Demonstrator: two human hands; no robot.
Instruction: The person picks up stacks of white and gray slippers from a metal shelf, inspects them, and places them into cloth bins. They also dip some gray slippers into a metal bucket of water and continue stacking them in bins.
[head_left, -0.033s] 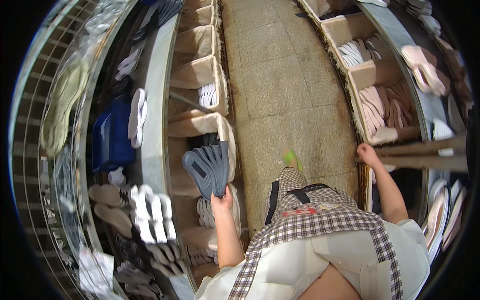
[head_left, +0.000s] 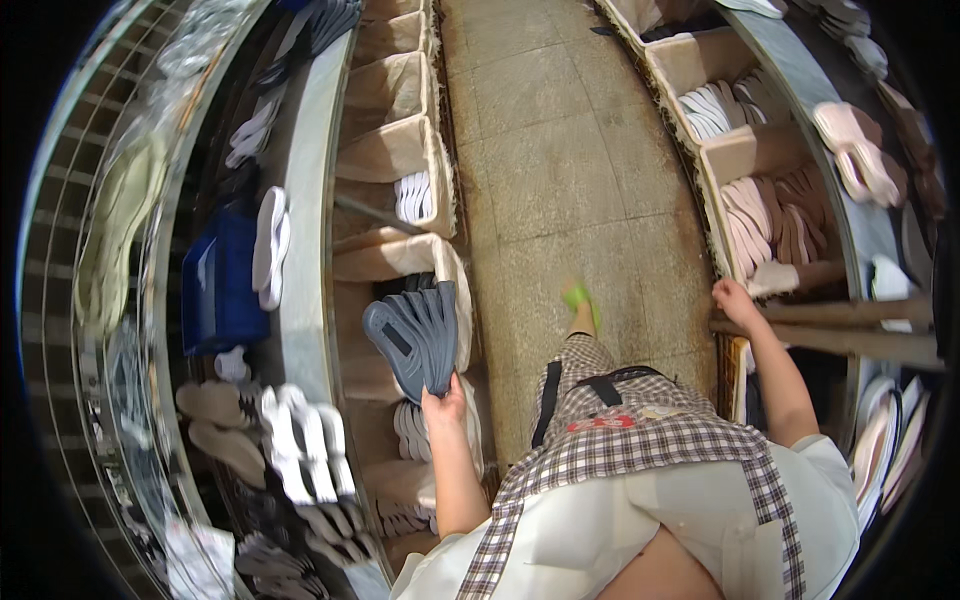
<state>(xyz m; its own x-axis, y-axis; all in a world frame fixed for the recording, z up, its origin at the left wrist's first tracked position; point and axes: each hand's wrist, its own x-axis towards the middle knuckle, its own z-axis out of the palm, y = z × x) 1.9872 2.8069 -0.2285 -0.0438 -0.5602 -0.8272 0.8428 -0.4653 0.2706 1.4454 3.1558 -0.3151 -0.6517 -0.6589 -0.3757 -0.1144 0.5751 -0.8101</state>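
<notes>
Several grey-blue shoe soles (head_left: 413,332), fanned in a stack, are gripped at one end by my left hand (head_left: 444,402). They hang over the left row of lined bins, above a bin holding black soles (head_left: 408,284). Below the hand, another bin holds light grey soles (head_left: 410,432). My right hand (head_left: 735,300) is curled closed at the right side of the aisle, with nothing visible in it. It is close to a bin of pink and brown soles (head_left: 745,218) and two brown bars (head_left: 840,312).
The tiled aisle floor (head_left: 560,150) runs ahead between two rows of bins. Metal shelf edges (head_left: 305,290) line the left, with white soles (head_left: 305,440) and a blue crate (head_left: 222,285). Pink soles (head_left: 855,150) lie on the right shelf. My green shoe (head_left: 578,298) is on the floor.
The shelves and the right-hand bars sit slightly lower in view. My green shoe and lower leg show more clearly. Both hands keep their places, the left still holding the grey-blue soles.
</notes>
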